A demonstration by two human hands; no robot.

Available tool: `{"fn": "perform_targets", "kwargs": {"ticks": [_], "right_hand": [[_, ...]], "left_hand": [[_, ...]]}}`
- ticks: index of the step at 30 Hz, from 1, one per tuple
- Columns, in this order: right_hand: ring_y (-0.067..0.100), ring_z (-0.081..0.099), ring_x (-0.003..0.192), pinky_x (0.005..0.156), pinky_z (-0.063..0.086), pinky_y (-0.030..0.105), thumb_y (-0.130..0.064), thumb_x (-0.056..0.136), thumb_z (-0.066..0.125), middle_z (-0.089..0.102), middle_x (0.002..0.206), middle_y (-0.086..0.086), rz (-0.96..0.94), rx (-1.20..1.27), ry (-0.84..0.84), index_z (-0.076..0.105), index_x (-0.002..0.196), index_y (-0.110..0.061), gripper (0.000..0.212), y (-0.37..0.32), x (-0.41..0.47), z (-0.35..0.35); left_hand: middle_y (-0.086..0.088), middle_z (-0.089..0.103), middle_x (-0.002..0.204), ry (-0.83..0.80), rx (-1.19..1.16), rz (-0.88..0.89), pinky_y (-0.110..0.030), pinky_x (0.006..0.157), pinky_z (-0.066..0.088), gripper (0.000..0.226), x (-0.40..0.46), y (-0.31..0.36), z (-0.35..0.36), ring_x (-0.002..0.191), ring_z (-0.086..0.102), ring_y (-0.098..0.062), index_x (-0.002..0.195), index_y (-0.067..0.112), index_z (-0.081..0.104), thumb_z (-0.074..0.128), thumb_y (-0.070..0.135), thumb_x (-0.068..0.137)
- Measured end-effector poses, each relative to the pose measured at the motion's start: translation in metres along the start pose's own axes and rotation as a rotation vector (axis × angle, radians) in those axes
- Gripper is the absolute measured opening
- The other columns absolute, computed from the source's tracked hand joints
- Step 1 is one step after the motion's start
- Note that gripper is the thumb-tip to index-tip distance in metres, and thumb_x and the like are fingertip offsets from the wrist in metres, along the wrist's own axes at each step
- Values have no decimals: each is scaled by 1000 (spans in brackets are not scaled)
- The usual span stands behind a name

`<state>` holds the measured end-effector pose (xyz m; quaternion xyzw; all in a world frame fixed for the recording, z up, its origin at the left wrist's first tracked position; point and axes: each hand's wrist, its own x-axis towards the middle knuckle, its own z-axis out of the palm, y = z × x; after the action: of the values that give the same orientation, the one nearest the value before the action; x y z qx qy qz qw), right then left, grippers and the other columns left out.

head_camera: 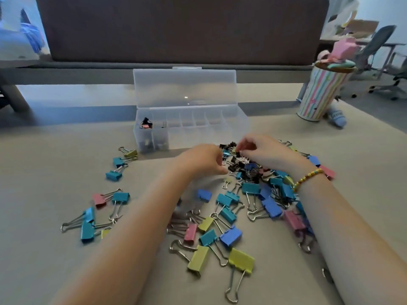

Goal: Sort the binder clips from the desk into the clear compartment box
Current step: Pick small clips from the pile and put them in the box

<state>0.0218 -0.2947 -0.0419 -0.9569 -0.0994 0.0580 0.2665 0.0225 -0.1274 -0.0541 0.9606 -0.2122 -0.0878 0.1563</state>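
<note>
Both hands work in the binder clips [246, 168] on the desk [55, 172].
Right hand [262, 150] pinches a small clip; left hand [202, 159] is curled, its hold unclear.

Beige counter [55, 164], matte surface, soft even light with a faint sheen at far left. Dark brown fabric divider panel [180, 29] stands along the far edge on a grey rail [88, 73]. Striped pastel cup [321, 93] at far right of the counter, leaning, with a pink topper; a pale blue object lies just beside its base. Behind right: grey office chair [381, 42], grey floor [374, 106], pale wall [392, 12].
</note>
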Motion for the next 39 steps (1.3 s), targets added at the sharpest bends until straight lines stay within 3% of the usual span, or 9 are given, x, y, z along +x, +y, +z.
{"fn": "perform_targets", "kwargs": {"ticks": [6,12,15,18,23,28,31,36,39], "right_hand": [[7,52,85,72,40,19,-15,95,48,56,91,-7,-70,27,70,60,103,-18,14,-8,5,1],[-2,47,64,52,34,8,-11,96,43,59,79,-6,-173,122,114,60,98,-17,18,-31,28,3],[-2,50,71,57,34,11,-15,96,46,58,80,-11,-183,69,117,59,97,-20,14,-33,20,-14],[-4,47,74,61,35,12,-18,94,52,54,84,-11,-121,-62,-25,58,98,-20,8,-18,-5,-25],[0,42,69,55,30,18,-22,92,57,46,78,-12,35,-204,-129,55,90,-25,4,15,-33,-12],[2,43,74,59,34,17,-28,91,58,46,84,-12,81,-149,-170,54,97,-25,8,22,-35,-7],[7,47,81,66,37,21,-30,91,57,47,83,-12,74,-169,-112,54,95,-24,8,21,-31,-2],[17,51,95,96,41,41,-33,92,55,54,93,-5,71,-265,-43,54,93,-24,9,17,-23,11],[11,52,85,91,42,34,-31,93,54,54,86,-10,72,-181,-1,53,87,-25,8,21,-28,0]], "left_hand": [[5,52,86,-18,-23,0,-23,66,37,31,4,4,11,82,49,-13,92,17,53,63,44,82],[6,48,75,101,-92,-13,-27,63,38,29,13,-3,25,75,47,-16,85,18,51,61,45,83],[11,49,84,-74,-133,16,-23,68,39,37,8,-6,11,77,46,-7,99,19,53,60,51,82],[14,46,90,-245,-118,-11,-21,75,37,44,-1,-12,1,83,46,-6,108,21,50,63,51,78],[12,46,84,-48,-102,-46,-17,61,34,39,-2,-16,12,75,43,-6,103,20,50,64,48,79],[-1,55,110,128,-149,-65,-26,83,44,40,1,-7,25,97,50,-15,114,16,49,56,45,87],[-7,35,139,129,-108,-11,-37,106,32,69,4,1,31,128,33,-24,134,22,38,60,56,78],[-10,28,146,196,21,-78,-41,108,30,79,20,4,35,134,26,-29,143,24,27,54,62,79],[-11,32,145,210,27,-126,-42,107,31,75,25,3,38,133,30,-29,143,25,28,49,63,82]]}}
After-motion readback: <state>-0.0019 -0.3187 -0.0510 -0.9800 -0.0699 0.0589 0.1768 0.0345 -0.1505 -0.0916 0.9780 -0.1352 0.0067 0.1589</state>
